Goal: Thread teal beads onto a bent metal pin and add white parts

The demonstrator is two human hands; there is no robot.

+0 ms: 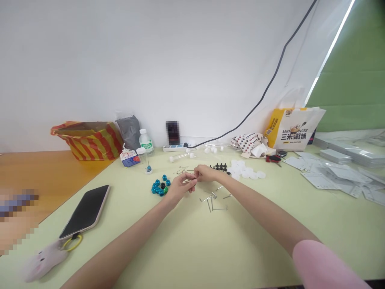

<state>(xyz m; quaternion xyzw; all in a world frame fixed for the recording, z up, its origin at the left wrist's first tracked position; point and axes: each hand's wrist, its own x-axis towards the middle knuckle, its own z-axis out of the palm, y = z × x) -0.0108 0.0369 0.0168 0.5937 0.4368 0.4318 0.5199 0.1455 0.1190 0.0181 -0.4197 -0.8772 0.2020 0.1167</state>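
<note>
My left hand [183, 187] and my right hand [205, 174] meet over the middle of the table. The fingers of both are pinched together around something small, which they hide almost wholly. Left of my left hand lies a cluster of shiny blue pieces [157, 188], with a black and a green one among them. Several L-shaped metal hex keys [219, 208] lie in front of my right hand. Just behind it stand small black pieces [221, 166], beside a heap of white round caps [240, 169]. Thin metal rods [181, 170] lie behind my left hand.
A phone [86, 210] with a plush charm [48, 259] lies at left. Behind are a striped bag [90, 140], a bottle [145, 141], a milk carton [130, 158], clear tubes [182, 157] and a power strip [177, 147]. At right are a paper bag [296, 130], pliers [273, 159] and white cards [339, 176].
</note>
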